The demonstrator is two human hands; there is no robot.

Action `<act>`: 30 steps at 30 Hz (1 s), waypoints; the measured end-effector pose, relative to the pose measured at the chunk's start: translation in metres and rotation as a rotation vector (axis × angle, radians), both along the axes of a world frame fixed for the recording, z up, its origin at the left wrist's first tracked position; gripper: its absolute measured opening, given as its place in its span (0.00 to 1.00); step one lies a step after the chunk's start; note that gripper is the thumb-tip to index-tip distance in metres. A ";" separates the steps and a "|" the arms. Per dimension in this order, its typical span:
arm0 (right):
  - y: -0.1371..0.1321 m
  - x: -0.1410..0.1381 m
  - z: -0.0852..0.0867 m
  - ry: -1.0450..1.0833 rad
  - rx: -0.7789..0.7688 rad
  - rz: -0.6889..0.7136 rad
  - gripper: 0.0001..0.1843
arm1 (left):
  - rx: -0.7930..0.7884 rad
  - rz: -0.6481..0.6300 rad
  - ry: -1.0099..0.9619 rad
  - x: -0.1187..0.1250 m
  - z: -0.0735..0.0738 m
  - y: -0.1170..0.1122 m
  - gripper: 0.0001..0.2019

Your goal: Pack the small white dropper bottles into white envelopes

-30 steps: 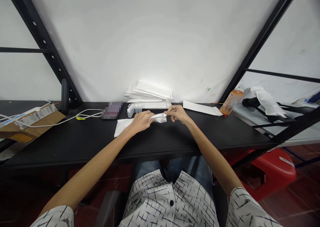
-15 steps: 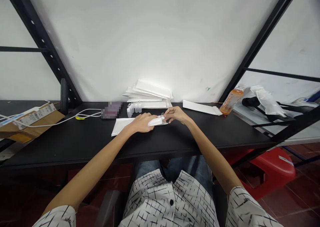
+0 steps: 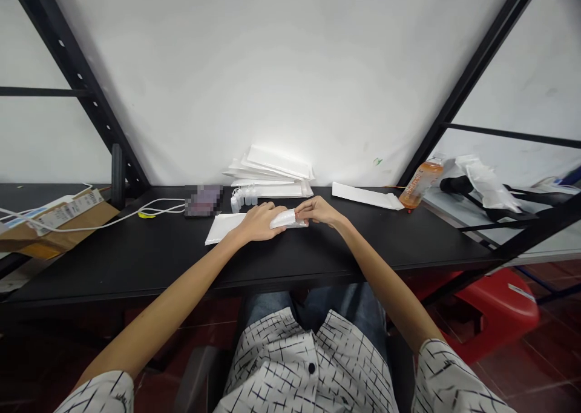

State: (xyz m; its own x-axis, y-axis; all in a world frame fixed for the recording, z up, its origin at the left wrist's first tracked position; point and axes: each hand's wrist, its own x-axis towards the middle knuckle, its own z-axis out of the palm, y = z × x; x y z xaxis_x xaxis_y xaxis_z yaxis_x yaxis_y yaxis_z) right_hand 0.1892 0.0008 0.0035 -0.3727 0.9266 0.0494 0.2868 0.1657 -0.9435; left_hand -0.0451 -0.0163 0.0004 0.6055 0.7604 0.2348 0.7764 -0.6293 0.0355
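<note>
the work in hand looked like folding: a small white packet (image 3: 285,220) sat near the middle of the black counter (image 3: 136,261), held between both hands. the left hand (image 3: 259,222) was closed over its left end, fingers curled down on it, and the right hand (image 3: 320,212) gripped its right end with the fingers. a flat white envelope (image 3: 222,228) lay under the left hand's edge. beyond them stood small plastic bottles (image 3: 242,198) and a stack of white envelopes (image 3: 267,171), with a long white envelope (image 3: 365,196) farther right and an orange drink bottle (image 3: 420,186) beyond it. a blurred-out flat object (image 3: 203,199) lay left of the bottles. the packet seemed to call for a firm crease, pressed flat against the counter.
</note>
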 end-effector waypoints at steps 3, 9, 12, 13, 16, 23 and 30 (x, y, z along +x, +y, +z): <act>-0.001 -0.001 0.004 0.023 0.004 -0.047 0.14 | -0.027 0.012 -0.045 0.006 0.002 -0.001 0.24; 0.000 0.008 0.015 0.144 0.071 -0.204 0.14 | -0.009 0.076 -0.155 0.034 0.007 -0.006 0.25; 0.000 0.019 0.019 0.153 0.086 -0.198 0.13 | 0.001 0.078 -0.191 0.054 0.008 -0.007 0.27; -0.001 0.024 0.020 0.137 0.085 -0.175 0.12 | 0.004 0.075 -0.199 0.061 0.007 -0.006 0.27; -0.002 0.034 0.021 0.074 0.096 -0.116 0.11 | 0.001 0.064 -0.199 0.077 0.007 0.003 0.28; 0.008 0.047 0.015 0.042 0.345 -0.366 0.18 | -0.078 -0.008 -0.227 0.069 0.013 0.016 0.42; 0.010 0.044 0.002 -0.379 0.553 -0.579 0.17 | -0.215 0.023 0.016 0.019 -0.003 0.006 0.39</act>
State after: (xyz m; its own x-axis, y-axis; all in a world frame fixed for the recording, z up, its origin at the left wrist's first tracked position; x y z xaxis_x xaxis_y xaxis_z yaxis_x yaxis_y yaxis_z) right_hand 0.2333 0.0109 0.0059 0.0651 0.8550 0.5145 0.7439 0.3021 -0.5961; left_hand -0.0257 -0.0103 -0.0029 0.5893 0.8059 0.0561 0.7923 -0.5901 0.1552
